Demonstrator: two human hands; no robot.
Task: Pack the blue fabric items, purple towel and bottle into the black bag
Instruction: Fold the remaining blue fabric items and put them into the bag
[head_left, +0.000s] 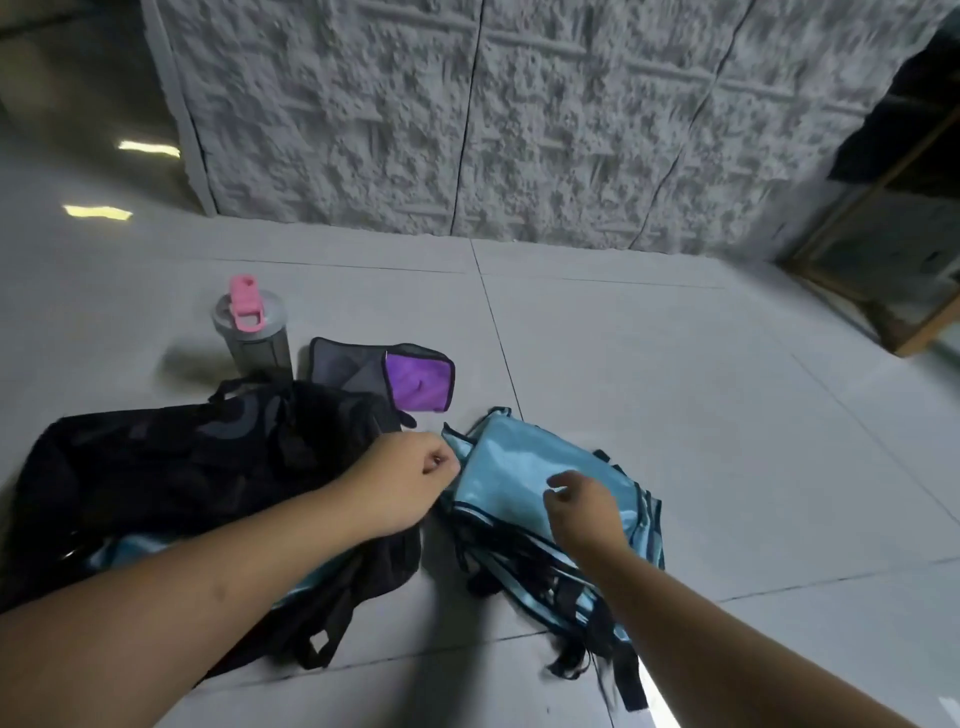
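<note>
Blue fabric item (519, 467) on the floor (675, 415), right of the black bag (171, 483).
Long axis runs from the bag's far end toward the near right. Left hand (405, 483), fingers curled, pinches its far-left edge beside the bag; right hand (587, 512), fingers curled, on its middle, grip unclear. Bottle (254, 332) and purple towel (418, 384) lie beyond.

**Surroundings: floor, wall, frame**

Floor (675, 395): large pale grey glossy tiles, thin dark joints, two bright light reflections at far left. Rear wall (519, 114): rough grey textured panels with dark vertical seams. Wooden-edged frame (893, 291) at far right; details blurred.
</note>
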